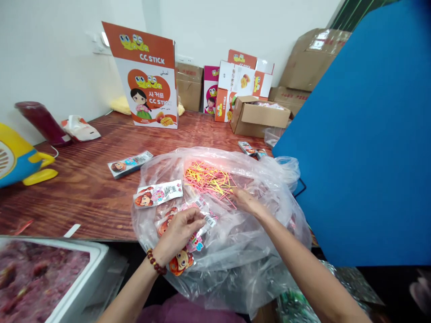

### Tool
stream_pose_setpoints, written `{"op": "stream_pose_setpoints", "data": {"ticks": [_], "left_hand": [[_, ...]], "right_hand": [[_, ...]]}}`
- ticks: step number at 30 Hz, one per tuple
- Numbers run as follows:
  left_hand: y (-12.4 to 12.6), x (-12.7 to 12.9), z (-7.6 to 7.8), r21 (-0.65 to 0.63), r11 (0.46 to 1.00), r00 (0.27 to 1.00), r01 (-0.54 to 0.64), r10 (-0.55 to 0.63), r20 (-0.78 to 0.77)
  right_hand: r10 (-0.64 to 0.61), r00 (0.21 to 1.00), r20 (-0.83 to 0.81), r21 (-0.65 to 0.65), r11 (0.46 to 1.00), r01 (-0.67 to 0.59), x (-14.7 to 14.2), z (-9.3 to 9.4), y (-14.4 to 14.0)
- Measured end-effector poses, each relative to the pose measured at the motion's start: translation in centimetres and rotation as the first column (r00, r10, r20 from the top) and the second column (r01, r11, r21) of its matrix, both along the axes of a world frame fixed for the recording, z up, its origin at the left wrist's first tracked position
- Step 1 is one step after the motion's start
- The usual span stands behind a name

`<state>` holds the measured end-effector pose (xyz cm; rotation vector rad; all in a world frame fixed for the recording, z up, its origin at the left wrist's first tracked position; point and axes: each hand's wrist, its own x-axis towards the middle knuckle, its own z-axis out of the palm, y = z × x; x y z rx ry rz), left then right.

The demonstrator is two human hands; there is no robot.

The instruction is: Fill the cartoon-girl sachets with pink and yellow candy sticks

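A large clear plastic bag [235,251] lies spread over the table's front edge. Thin pink and yellow sticks [207,177] are heaped on it. My right hand [247,200] reaches to the heap's right side, its fingers closed on the ends of some sticks; the fingertips are partly hidden. My left hand [182,231], with a beaded bracelet at the wrist, is over several overlapping printed packets [182,262]. Its fingers are bent together at the edge of one packet. Left of the heap, another printed packet [158,194] lies flat on the plastic.
A bundle of packets [130,164] lies on the wooden table [90,179]. Behind stand a tall printed carton [153,89] and an open cardboard box [259,119]. A blue panel [363,148] blocks the right. At lower left is a white foam box [77,278] with purplish contents.
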<state>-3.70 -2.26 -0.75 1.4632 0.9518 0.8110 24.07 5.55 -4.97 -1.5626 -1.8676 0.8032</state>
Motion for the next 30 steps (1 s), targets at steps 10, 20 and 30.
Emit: {"op": "stream_pose_setpoints", "data": {"ticks": [10, 20, 30], "left_hand": [[0.2, -0.7, 1.2, -0.032, 0.999, 0.998, -0.044, 0.046, 0.052], [-0.3, -0.2, 1.8, -0.009, 0.999, 0.998, -0.033, 0.034, 0.051], [0.4, 0.1, 2.7, 0.041, 0.999, 0.999, 0.029, -0.030, 0.024]], "right_hand": [[-0.036, 0.999, -0.006, 0.021, 0.999, 0.037, -0.3, -0.1, -0.7], [-0.141, 0.885, -0.444, 0.034, 0.984, 0.174, -2.3, -1.4, -2.0], [0.186, 0.797, -0.574, -0.048, 0.964, -0.260, -6.3, 6.6, -5.9]]}}
